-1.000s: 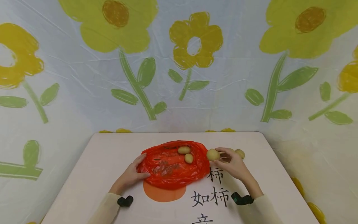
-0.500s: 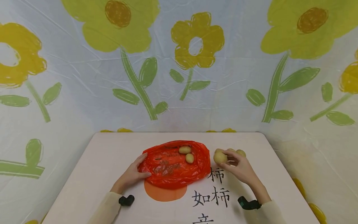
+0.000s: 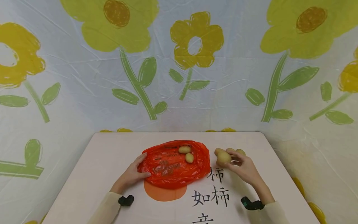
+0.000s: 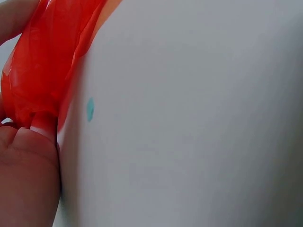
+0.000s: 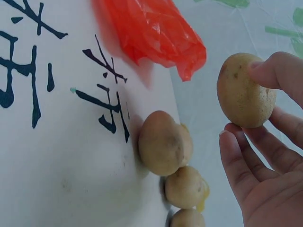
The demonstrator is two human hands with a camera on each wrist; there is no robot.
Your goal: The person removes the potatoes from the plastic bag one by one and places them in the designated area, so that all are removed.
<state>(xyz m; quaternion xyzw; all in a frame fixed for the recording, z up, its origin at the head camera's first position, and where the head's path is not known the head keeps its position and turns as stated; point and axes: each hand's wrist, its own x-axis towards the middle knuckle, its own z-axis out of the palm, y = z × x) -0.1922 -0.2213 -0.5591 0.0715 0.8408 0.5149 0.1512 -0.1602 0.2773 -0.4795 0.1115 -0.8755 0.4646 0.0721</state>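
Note:
In the head view, a red plastic bag lies spread on the table, with two potatoes on its right part. My left hand holds the left edge of the bag, fingers on the far side and thumb nearer me; the left wrist view has the red plastic between them. To the right of the bag, my right hand pinches a potato between thumb and fingertips, raised above the table in the right wrist view. Several more potatoes rest on the table below and beside it.
The white table carries black printed characters and an orange printed shape partly covered by the bag. A flower-patterned cloth hangs behind the table and along both sides.
My right hand has moved right and slightly toward me with its potato, away from the bag's right edge, uncovering a potato behind it. The left hand and the bag stay put.

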